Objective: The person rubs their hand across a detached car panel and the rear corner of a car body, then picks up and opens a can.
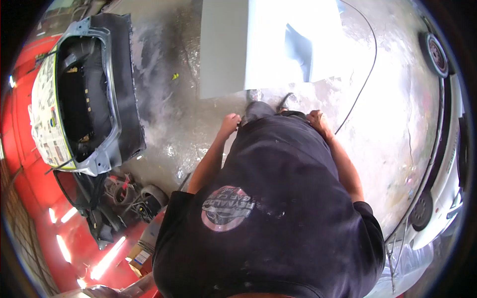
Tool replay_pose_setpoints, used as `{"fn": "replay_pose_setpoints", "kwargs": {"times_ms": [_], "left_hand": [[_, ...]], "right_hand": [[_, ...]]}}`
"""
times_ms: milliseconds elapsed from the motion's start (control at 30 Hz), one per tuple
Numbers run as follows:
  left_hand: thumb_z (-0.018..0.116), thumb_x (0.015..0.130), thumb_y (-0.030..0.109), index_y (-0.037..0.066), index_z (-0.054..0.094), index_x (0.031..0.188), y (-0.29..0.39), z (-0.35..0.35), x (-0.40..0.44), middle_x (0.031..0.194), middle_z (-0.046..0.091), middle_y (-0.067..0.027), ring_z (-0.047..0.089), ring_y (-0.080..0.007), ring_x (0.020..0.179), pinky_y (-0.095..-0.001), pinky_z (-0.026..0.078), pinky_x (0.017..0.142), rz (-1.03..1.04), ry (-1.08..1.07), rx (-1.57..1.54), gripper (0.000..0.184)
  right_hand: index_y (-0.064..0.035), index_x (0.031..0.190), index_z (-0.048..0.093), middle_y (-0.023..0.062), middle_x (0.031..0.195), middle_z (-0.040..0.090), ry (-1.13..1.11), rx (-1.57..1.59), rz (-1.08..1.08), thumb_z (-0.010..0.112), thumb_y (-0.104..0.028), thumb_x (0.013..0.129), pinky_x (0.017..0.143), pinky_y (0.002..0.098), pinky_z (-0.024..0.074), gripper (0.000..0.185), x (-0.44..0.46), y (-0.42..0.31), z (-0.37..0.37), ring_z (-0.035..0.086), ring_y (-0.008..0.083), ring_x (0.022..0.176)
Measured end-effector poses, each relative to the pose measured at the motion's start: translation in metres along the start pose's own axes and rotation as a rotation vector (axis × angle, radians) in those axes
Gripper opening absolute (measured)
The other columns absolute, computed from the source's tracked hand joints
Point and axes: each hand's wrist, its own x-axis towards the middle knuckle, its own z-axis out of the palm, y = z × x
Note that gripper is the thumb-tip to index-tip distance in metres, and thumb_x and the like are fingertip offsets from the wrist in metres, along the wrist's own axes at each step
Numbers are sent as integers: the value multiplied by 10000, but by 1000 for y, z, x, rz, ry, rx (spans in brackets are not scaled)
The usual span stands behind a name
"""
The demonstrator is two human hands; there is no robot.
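Note:
My left hand [230, 123] is closed at my left side, its fingertips against the edge of my dark clothing. At my other side, my right hand [318, 120] has its fingers curled on the dark fabric near my hip. Both hands meet the clothing around the lower end of my black shirt [293, 174]; which layer they pinch is hard to make out. In front of my shoes stands a large pale panel [223, 49], its right part washed out by glare. Neither hand touches this panel.
A dark car body part [134, 94] with newspaper masking [47, 109] stands at left. Loose parts and a wheel [153, 196] lie below it. A hose [373, 54] crosses the wet-looking floor [169, 119] at right. A white car [444, 193] stands at the far right.

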Motion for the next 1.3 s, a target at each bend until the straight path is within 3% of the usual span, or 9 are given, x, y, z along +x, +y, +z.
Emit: {"fn": "replay_pose_setpoints", "kwargs": {"times_ms": [200,333,533,633,700,800,900,1033,1300], "left_hand": [[535,872,307,9,610,751,19,-3,-17,672,607,-133,601,-233,622,-361,493,554,-89,46,1,330],[549,884,308,-6,601,779,41,-10,-27,713,608,-203,603,-348,663,-421,462,596,289,36,524,335],[618,867,140,21,630,811,185,0,-112,756,635,-169,625,-373,727,-465,486,662,836,156,532,132],[634,856,127,14,663,901,251,4,-133,908,664,-150,639,-361,885,-467,497,810,1091,258,578,125],[652,863,234,-21,617,1132,292,2,-133,1238,578,-176,505,-367,1214,-529,368,1033,1248,224,1026,373],[615,874,384,-40,473,1330,317,12,-119,1468,362,-190,241,-344,1415,-589,172,1132,1112,126,1301,639],[588,884,420,-59,391,1381,322,15,-93,1510,273,-208,182,-317,1440,-592,137,1140,1028,36,1487,718],[496,890,542,-61,306,1434,347,16,-72,1521,278,-202,188,-328,1440,-578,86,1154,1003,14,1839,834],[467,915,525,-72,290,1434,425,11,29,1517,278,-211,199,-342,1433,-564,107,1156,1080,239,1814,810]], "right_hand": [[-31,942,687,197,841,664,-73,239,-97,562,-125,842,706,420,502,185,16,-127,-90,651,364,781],[-47,1205,594,252,1029,644,-73,383,31,533,-219,870,889,438,476,381,25,-171,-114,609,389,1023],[-1,1129,633,220,926,687,44,263,-38,559,-147,886,775,398,520,293,22,-153,-93,677,353,861],[-1,1128,636,220,938,688,91,337,-28,560,-144,885,773,402,523,291,18,-128,-68,677,354,871],[-3,1126,638,218,944,689,97,369,-12,564,-144,885,776,402,524,290,16,-114,-56,677,353,875],[-2,1127,638,215,958,689,139,325,32,558,-140,886,787,398,526,289,11,-109,-54,679,346,887],[-4,1141,633,224,974,685,162,349,136,532,-129,887,805,399,523,300,2,-108,-58,678,343,907],[-5,1133,638,231,965,681,201,366,273,549,-153,868,820,400,520,316,-12,-88,-61,670,359,911],[-31,1082,668,208,954,683,279,354,470,575,-173,840,826,427,513,296,-46,-40,-43,656,375,913]]}}
